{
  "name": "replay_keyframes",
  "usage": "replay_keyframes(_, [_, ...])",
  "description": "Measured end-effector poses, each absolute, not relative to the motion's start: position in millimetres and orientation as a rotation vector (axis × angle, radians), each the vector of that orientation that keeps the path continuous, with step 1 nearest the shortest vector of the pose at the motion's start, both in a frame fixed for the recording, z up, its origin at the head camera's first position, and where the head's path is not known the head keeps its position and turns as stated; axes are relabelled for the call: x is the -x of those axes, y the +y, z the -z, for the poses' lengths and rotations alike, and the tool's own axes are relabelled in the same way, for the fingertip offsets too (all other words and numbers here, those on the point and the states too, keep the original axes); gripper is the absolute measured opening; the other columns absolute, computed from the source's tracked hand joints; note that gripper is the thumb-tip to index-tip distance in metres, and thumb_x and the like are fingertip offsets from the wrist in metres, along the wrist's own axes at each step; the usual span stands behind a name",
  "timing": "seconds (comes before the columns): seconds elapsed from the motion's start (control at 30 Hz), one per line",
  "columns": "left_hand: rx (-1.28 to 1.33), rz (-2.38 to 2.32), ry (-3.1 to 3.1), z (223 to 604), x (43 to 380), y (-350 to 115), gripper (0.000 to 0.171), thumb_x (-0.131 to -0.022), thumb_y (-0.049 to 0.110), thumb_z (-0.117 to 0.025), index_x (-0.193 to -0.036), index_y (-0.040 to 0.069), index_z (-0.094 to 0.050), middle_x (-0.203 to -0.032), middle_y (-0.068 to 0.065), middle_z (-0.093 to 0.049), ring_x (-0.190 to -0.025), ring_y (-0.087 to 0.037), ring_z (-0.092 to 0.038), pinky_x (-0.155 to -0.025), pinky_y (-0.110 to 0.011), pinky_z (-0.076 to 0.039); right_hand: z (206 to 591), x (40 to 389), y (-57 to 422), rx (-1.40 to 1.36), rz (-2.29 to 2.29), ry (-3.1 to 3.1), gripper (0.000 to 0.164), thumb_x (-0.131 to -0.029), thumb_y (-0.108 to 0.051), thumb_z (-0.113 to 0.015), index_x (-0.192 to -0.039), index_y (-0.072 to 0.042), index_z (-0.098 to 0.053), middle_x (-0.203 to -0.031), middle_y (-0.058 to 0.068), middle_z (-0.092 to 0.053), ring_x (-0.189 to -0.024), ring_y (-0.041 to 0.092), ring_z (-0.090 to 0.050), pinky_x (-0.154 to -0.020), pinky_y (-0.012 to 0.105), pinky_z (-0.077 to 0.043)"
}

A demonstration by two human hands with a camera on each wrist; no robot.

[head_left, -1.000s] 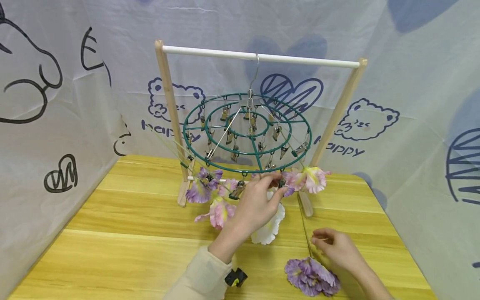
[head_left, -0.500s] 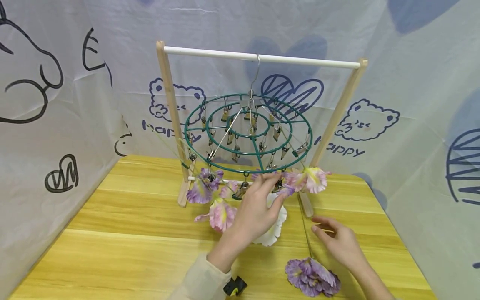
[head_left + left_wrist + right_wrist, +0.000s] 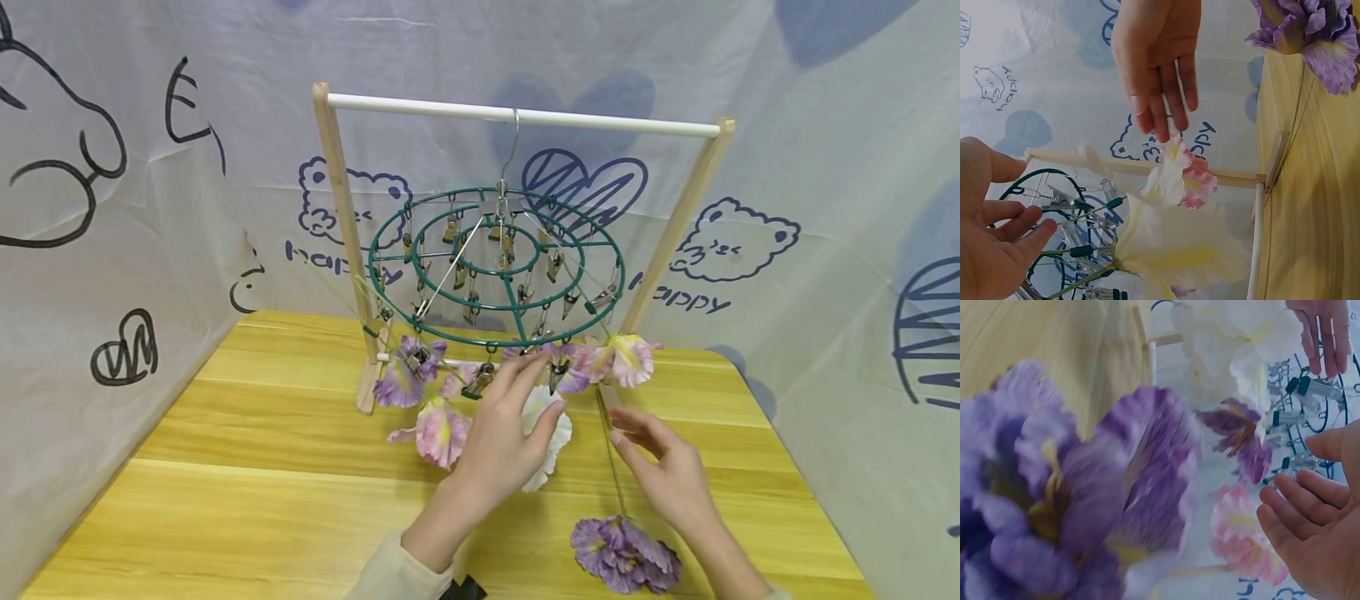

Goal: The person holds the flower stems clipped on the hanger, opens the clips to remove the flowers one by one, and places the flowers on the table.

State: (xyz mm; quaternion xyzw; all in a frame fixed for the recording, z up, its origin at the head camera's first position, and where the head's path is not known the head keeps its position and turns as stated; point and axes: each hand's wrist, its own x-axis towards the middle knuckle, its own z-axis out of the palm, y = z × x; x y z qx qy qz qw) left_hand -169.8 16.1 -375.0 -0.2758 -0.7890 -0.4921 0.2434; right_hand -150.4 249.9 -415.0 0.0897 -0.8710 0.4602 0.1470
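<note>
A green round clip hanger (image 3: 480, 332) hangs from a white bar (image 3: 600, 122) on a wooden rack. Several cloth flowers hang from its clips: purple (image 3: 405, 375), pink (image 3: 438, 429), pink (image 3: 626, 357) and white (image 3: 555, 437). My left hand (image 3: 528, 392) sits just under the front rim with straight fingers and holds nothing; the white flower (image 3: 1172, 244) is right beside it. My right hand (image 3: 637, 437) hovers over the table with its fingers spread, above the thin stem (image 3: 611, 467) of a loose purple flower (image 3: 626, 554) that lies on the table. In the right wrist view that purple flower (image 3: 1072, 494) fills the frame, blurred.
The rack's wooden legs (image 3: 341, 225) (image 3: 675, 225) stand at the back of a yellow wooden table (image 3: 262, 483). Printed cloth walls (image 3: 112, 208) close in the left, back and right sides. Many clips (image 3: 468, 308) on the inner rings hang bare.
My left hand has let go of the clip at the front rim and straightened its fingers. My right hand rose off the table towards the hanger and spread its fingers.
</note>
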Motion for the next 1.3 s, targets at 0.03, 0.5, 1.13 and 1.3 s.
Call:
replay_keyframes(0.03, [0.755,1.348,-2.141,375,168,15,0.056,-0.098,0.012,-0.073,-0.149,0.002,-0.053,-0.143,-0.015,-0.056,-0.133,-0.029,-0.056,-0.115,-0.040,-0.047,414,151,248,-0.274,-1.331,-2.487,0.033,-0.103,-0.015,-0.068,-0.133,-0.002,-0.066,-0.131,0.011,-0.071,-0.111,0.015,-0.070,-0.093,0.010,-0.052])
replay_keyframes(0.5, [0.831,1.378,-1.675,377,162,-2,0.038,-0.095,-0.007,-0.065,-0.132,-0.006,-0.062,-0.120,-0.018,-0.066,-0.107,-0.030,-0.068,-0.091,-0.035,-0.062,401,155,217,-0.432,-1.439,-2.272,0.029,-0.099,0.000,-0.068,-0.128,-0.003,-0.068,-0.124,0.010,-0.073,-0.112,0.011,-0.069,-0.098,0.018,-0.054])
replay_keyframes(1.13, [0.605,1.382,-1.455,372,176,-53,0.028,-0.096,-0.007,-0.062,-0.124,-0.011,-0.065,-0.115,-0.024,-0.066,-0.104,-0.035,-0.067,-0.093,-0.033,-0.061,383,167,181,-0.731,-1.368,-2.214,0.027,-0.097,0.003,-0.069,-0.123,-0.003,-0.070,-0.122,0.008,-0.073,-0.112,0.018,-0.068,-0.101,0.024,-0.055])
replay_keyframes(1.3, [0.541,1.401,-1.484,373,178,-64,0.030,-0.094,-0.010,-0.063,-0.123,-0.013,-0.064,-0.116,-0.026,-0.065,-0.107,-0.033,-0.067,-0.095,-0.033,-0.060,377,171,170,-0.774,-1.327,-2.212,0.027,-0.096,0.003,-0.071,-0.123,-0.003,-0.070,-0.121,0.009,-0.073,-0.111,0.020,-0.068,-0.101,0.024,-0.055])
